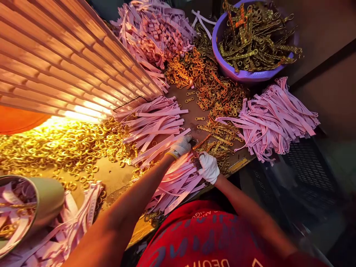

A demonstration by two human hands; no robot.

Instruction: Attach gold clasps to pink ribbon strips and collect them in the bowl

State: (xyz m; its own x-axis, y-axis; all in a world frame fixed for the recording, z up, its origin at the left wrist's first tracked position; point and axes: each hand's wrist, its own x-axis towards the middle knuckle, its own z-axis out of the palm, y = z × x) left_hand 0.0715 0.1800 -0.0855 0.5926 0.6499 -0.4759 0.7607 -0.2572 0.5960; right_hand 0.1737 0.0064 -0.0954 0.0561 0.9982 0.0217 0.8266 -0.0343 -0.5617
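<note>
My left hand (182, 145), in a pale knitted glove with dark fingertips, is closed near the table's front edge. Beside it, my right hand (208, 167) wears a white glove, and its fingers are curled in. A twisted brass-coloured bar (202, 142) shows between the two hands; whether either one grips it is unclear. One pink strap (158, 149) runs up to my left hand and past it. Below both hands lies a bundle of pink straps (178, 181). What my fingertips hold is too small and covered to make out.
Gold rings (83, 146) are heaped at left under a bright lamp and a ribbed panel (69, 55). More pink straps (280, 115) lie right. A purple basin (236, 74) of twisted bars stands behind small brass links (214, 85). A bucket (50, 196) lies at lower left.
</note>
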